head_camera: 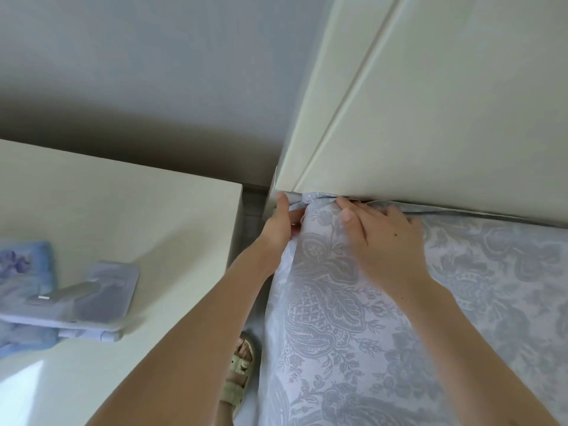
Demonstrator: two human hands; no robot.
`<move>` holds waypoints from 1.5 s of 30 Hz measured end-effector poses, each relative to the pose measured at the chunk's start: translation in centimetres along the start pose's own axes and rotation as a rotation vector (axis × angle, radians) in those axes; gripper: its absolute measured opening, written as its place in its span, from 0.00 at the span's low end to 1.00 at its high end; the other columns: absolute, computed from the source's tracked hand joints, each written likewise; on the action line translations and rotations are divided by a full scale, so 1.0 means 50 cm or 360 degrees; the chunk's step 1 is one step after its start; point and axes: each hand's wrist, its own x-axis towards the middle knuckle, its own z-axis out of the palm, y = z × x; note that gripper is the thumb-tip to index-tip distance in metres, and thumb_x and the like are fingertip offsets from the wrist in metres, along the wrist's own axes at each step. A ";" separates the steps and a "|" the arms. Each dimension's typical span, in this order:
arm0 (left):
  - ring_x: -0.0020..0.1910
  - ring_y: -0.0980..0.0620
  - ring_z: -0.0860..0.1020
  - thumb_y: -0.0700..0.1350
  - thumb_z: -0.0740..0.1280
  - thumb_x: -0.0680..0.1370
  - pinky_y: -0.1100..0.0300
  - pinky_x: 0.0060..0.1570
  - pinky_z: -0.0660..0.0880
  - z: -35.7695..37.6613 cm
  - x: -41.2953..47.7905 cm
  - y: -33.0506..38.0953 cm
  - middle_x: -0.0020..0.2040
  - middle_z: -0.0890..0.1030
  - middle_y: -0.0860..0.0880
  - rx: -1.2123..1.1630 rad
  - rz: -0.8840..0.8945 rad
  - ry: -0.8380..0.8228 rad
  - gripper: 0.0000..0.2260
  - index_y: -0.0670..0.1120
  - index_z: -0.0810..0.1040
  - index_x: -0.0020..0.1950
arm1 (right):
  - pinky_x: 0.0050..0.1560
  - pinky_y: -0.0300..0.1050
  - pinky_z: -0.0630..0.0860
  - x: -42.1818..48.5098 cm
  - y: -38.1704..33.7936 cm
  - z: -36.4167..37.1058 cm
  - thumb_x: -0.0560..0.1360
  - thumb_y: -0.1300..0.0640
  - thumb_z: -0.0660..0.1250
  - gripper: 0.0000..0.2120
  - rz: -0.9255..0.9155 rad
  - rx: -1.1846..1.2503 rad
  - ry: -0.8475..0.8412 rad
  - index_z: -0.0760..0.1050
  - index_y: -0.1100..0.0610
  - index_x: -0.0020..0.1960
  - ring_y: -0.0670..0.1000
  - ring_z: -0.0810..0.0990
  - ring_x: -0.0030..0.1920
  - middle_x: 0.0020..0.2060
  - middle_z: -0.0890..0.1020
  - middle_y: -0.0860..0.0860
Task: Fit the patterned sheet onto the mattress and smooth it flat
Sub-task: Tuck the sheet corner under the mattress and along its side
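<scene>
**Sheet corner bunched at the headboard**

The pale blue, paisley-woven patterned sheet (338, 302) covers the mattress under both hands. The left hand (281, 224) curls its fingers round the gathered corner. The right hand (379, 241) presses straight fingers flat just beside. A smooth cream headboard (430, 103) rises beyond the fingertips, and a matte cream tabletop (123, 210) lies to their left.

Pale blue-grey paisley-and-floral sheet (353, 302), cream headboard (430, 103), cream bedside table (123, 210), beige sandal (239, 373).
</scene>
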 end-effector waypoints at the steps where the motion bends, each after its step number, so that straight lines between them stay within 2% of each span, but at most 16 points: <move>1: 0.36 0.57 0.75 0.61 0.41 0.80 0.72 0.31 0.70 0.001 0.003 0.000 0.58 0.80 0.44 0.0014 -0.0009 -0.0008 0.31 0.46 0.78 0.63 | 0.58 0.52 0.63 0.001 0.001 -0.004 0.73 0.40 0.32 0.34 0.0008 0.0018 -0.0006 0.67 0.41 0.69 0.53 0.72 0.60 0.64 0.76 0.40; 5: 0.41 0.53 0.78 0.62 0.42 0.80 0.67 0.39 0.70 0.004 0.011 -0.001 0.54 0.81 0.45 0.0032 -0.0054 -0.0099 0.32 0.46 0.80 0.59 | 0.51 0.48 0.68 0.004 0.005 -0.021 0.79 0.45 0.47 0.22 0.0117 0.0242 0.0118 0.77 0.47 0.59 0.57 0.76 0.54 0.52 0.83 0.49; 8: 0.46 0.50 0.80 0.65 0.45 0.79 0.59 0.49 0.75 0.010 -0.003 -0.001 0.43 0.84 0.49 -0.0057 -0.0139 -0.0267 0.30 0.52 0.84 0.44 | 0.53 0.46 0.68 0.007 0.014 -0.035 0.79 0.50 0.58 0.14 0.0199 0.0342 0.0121 0.76 0.50 0.61 0.56 0.75 0.54 0.55 0.80 0.50; 10: 0.48 0.50 0.81 0.67 0.46 0.77 0.54 0.56 0.75 0.014 -0.019 0.000 0.43 0.85 0.50 -0.0101 -0.0184 -0.0398 0.30 0.55 0.84 0.40 | 0.54 0.45 0.69 0.006 0.021 -0.062 0.77 0.49 0.62 0.16 0.0230 0.0375 0.0039 0.76 0.49 0.63 0.53 0.76 0.55 0.54 0.78 0.49; 13: 0.44 0.53 0.83 0.69 0.47 0.76 0.54 0.54 0.76 0.021 -0.060 0.008 0.41 0.85 0.50 -0.0132 -0.0149 -0.0511 0.30 0.53 0.84 0.46 | 0.48 0.42 0.67 0.002 0.029 -0.131 0.72 0.48 0.68 0.12 0.0199 0.0481 -0.0120 0.79 0.46 0.55 0.47 0.74 0.47 0.45 0.75 0.45; 15: 0.54 0.50 0.81 0.72 0.49 0.73 0.51 0.61 0.73 0.020 -0.087 0.009 0.51 0.84 0.49 -0.0153 -0.0156 -0.0579 0.32 0.53 0.82 0.55 | 0.44 0.43 0.66 -0.009 0.028 -0.182 0.70 0.48 0.69 0.04 0.0093 0.0410 -0.0165 0.80 0.43 0.44 0.47 0.73 0.43 0.39 0.74 0.45; 16: 0.58 0.49 0.79 0.73 0.48 0.72 0.50 0.65 0.70 0.019 -0.097 0.009 0.55 0.83 0.49 -0.0116 -0.0124 -0.0622 0.34 0.53 0.82 0.57 | 0.42 0.44 0.66 -0.018 0.028 -0.207 0.68 0.48 0.69 0.00 0.0044 0.0349 -0.0127 0.79 0.42 0.39 0.48 0.73 0.42 0.37 0.74 0.46; 18: 0.61 0.50 0.77 0.72 0.44 0.73 0.51 0.67 0.66 0.018 -0.122 0.017 0.57 0.82 0.50 -0.0047 -0.0025 -0.0686 0.36 0.52 0.80 0.60 | 0.40 0.45 0.66 -0.043 0.030 -0.255 0.67 0.47 0.71 0.05 0.0030 0.0276 0.0062 0.77 0.43 0.34 0.47 0.71 0.38 0.34 0.74 0.47; 21: 0.55 0.51 0.79 0.68 0.42 0.76 0.57 0.60 0.71 0.025 -0.161 0.037 0.55 0.82 0.49 -0.0073 0.0080 -0.0698 0.35 0.49 0.78 0.62 | 0.39 0.45 0.70 -0.091 0.032 -0.328 0.69 0.45 0.68 0.06 0.0111 0.0197 0.0363 0.80 0.46 0.38 0.45 0.73 0.35 0.34 0.76 0.44; 24: 0.44 0.50 0.79 0.70 0.50 0.72 0.58 0.49 0.74 0.033 -0.191 0.051 0.47 0.82 0.46 -0.0117 0.0135 -0.0661 0.31 0.49 0.81 0.52 | 0.41 0.51 0.75 -0.100 0.026 -0.367 0.72 0.48 0.66 0.09 0.0178 0.0181 0.0648 0.83 0.50 0.44 0.52 0.79 0.39 0.36 0.82 0.46; 26: 0.49 0.45 0.79 0.73 0.55 0.68 0.51 0.56 0.75 0.033 -0.204 0.057 0.50 0.82 0.43 -0.0114 0.0108 -0.0677 0.29 0.52 0.83 0.43 | 0.41 0.49 0.75 -0.069 0.014 -0.358 0.72 0.51 0.69 0.08 0.0215 0.0205 0.0746 0.84 0.54 0.44 0.56 0.81 0.39 0.37 0.85 0.52; 32: 0.53 0.41 0.77 0.66 0.51 0.76 0.43 0.63 0.70 0.023 -0.208 0.063 0.51 0.80 0.40 -0.0265 0.0030 -0.0722 0.26 0.56 0.83 0.36 | 0.44 0.46 0.73 0.004 0.014 -0.249 0.72 0.53 0.71 0.07 0.0323 0.0330 0.0135 0.85 0.55 0.44 0.53 0.81 0.42 0.40 0.85 0.52; 37: 0.61 0.31 0.73 0.67 0.54 0.76 0.31 0.62 0.66 0.020 -0.195 0.044 0.62 0.74 0.32 -0.0497 0.0048 -0.0730 0.20 0.61 0.72 0.61 | 0.42 0.41 0.71 0.003 0.030 -0.257 0.75 0.51 0.67 0.08 0.0286 0.0353 -0.0127 0.84 0.49 0.50 0.50 0.81 0.45 0.43 0.86 0.49; 39: 0.63 0.32 0.72 0.66 0.54 0.76 0.33 0.63 0.66 0.022 -0.204 0.036 0.63 0.74 0.33 -0.0531 0.0179 -0.0765 0.18 0.67 0.68 0.65 | 0.45 0.42 0.74 0.012 0.033 -0.260 0.73 0.49 0.69 0.08 0.0304 0.0321 -0.0211 0.84 0.49 0.49 0.50 0.81 0.46 0.43 0.86 0.49; 42: 0.66 0.37 0.71 0.68 0.59 0.69 0.39 0.67 0.66 0.030 -0.215 0.036 0.66 0.72 0.36 -0.0527 0.0311 -0.0808 0.26 0.72 0.63 0.67 | 0.47 0.45 0.77 0.028 0.035 -0.263 0.69 0.45 0.71 0.10 0.0368 0.0235 -0.0316 0.85 0.50 0.44 0.51 0.81 0.44 0.39 0.85 0.50; 45: 0.66 0.45 0.73 0.68 0.59 0.71 0.45 0.68 0.66 0.026 -0.239 0.029 0.64 0.77 0.48 -0.0548 0.0429 -0.0907 0.23 0.73 0.63 0.66 | 0.43 0.44 0.76 0.025 0.036 -0.263 0.67 0.45 0.72 0.10 0.0408 0.0247 -0.0260 0.85 0.50 0.42 0.51 0.81 0.40 0.37 0.85 0.50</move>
